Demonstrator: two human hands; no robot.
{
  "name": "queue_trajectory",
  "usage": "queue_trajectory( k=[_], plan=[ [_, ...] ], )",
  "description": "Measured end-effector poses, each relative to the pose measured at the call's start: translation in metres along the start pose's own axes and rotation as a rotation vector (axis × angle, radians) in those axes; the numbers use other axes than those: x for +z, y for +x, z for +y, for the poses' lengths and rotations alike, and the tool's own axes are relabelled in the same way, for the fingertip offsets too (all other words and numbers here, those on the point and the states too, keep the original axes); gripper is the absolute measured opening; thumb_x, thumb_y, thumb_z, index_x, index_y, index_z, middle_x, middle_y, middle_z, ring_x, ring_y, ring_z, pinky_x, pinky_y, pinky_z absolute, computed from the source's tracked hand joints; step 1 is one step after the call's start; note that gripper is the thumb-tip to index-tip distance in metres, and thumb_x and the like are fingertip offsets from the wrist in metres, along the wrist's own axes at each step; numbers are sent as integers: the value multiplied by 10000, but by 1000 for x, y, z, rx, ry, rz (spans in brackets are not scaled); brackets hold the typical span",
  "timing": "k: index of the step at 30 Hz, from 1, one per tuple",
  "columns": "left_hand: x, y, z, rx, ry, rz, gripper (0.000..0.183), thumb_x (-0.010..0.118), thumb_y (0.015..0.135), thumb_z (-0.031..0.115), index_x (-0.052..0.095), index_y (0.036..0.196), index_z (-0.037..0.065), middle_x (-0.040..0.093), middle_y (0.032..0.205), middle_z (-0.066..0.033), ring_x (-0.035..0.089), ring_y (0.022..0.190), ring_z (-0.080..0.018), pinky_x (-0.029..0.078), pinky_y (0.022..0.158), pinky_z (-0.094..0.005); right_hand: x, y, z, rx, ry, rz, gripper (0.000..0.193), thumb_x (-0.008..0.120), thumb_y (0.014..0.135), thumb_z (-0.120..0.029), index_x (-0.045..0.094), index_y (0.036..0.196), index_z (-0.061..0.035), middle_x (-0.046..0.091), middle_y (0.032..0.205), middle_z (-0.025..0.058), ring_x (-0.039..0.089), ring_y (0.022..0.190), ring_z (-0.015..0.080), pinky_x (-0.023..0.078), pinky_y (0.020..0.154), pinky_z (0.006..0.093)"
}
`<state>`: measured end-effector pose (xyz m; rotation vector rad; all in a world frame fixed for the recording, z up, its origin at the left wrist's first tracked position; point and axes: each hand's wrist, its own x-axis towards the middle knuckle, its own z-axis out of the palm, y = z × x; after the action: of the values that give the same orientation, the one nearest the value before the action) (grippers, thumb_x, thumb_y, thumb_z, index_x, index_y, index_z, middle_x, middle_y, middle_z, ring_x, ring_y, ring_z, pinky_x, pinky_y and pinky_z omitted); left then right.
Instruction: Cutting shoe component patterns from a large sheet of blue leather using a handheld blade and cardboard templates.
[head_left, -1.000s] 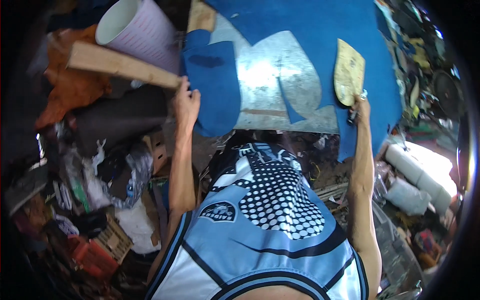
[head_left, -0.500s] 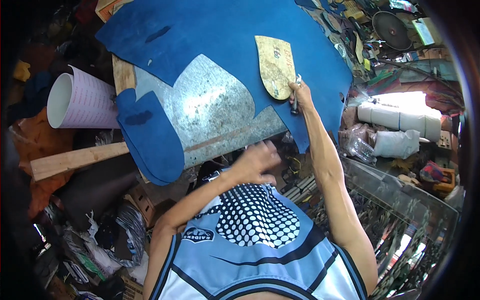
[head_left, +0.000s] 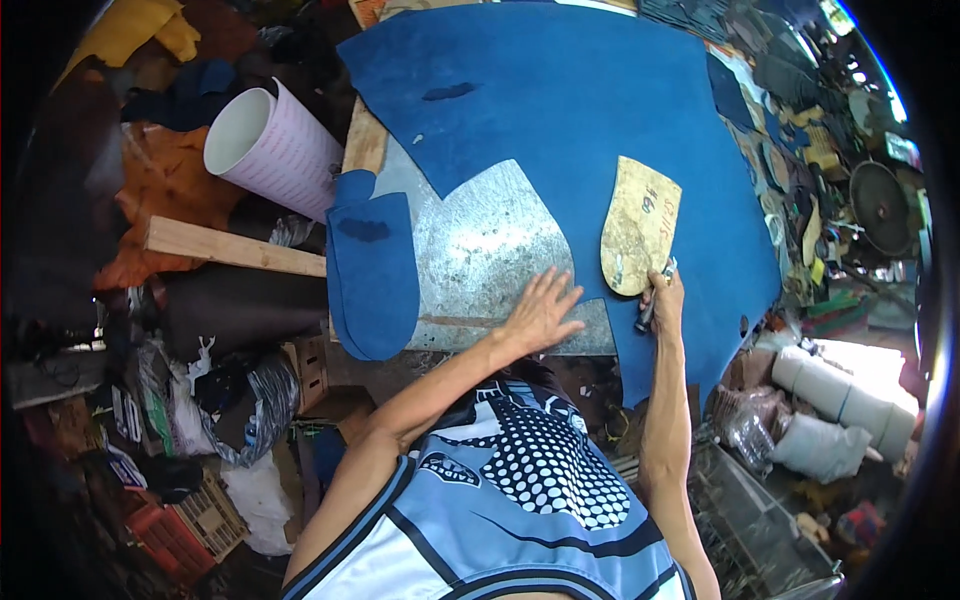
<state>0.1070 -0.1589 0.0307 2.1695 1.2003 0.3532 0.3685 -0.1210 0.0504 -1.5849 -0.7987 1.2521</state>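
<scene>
A large blue sheet of leather or suede (head_left: pixel 560 80) covers much of the metal-topped work surface (head_left: pixel 490 235). My right hand (head_left: pixel 668 302) is closed around a short dark-handled tool (head_left: pixel 644 318) with a silvery end; its exact kind is not clear. The fingertips also meet the lower edge of a worn yellowish template (head_left: pixel 640 225), rounded at the bottom, which lies over the blue sheet. My left hand (head_left: pixel 545 312) has its fingers spread over the bare metal near the front edge and holds nothing. Rounded blue cut pieces (head_left: pixel 375 285) lie stacked at the left.
A rolled white-and-pink printed sheet (head_left: pixel 285 150) rests at the left, beyond a wooden plank (head_left: pixel 235 247) that juts out. White wrapped rolls (head_left: pixel 840 395) and plastic bags lie at the right. Crates (head_left: pixel 185 525) and bags crowd the floor at lower left.
My left hand has moved from in front of my body to over the metal and spread its fingers. The whole view has shifted; my right hand still grips the tool by the template.
</scene>
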Motion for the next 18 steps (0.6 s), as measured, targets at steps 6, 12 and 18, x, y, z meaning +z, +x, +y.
queue_trajectory(
  k=[6,12,18],
  plan=[
    [28,-4,12,46,97,190,671,604,902,528,526,1392,77,308,1546,-235,190,1463,-444,151,1197,-555,3,1,-2,-16,41,-33,291,553,944,-97,504,1219,-13,528,658,9,481,447,78,425,385,232],
    [36,-6,19,-12,93,208,655,625,885,556,545,1378,133,324,1555,-184,189,1477,-402,152,1200,-557,-8,0,3,3,32,-52,301,539,959,-91,489,1251,-36,507,637,-6,472,437,70,417,376,221],
    [32,0,29,-11,107,148,681,673,841,573,570,1354,137,361,1539,-169,252,1457,-403,197,1184,-560,-23,-1,-4,138,95,-83,398,569,929,-94,470,1307,-15,527,652,22,494,463,98,430,399,250]
  ],
)
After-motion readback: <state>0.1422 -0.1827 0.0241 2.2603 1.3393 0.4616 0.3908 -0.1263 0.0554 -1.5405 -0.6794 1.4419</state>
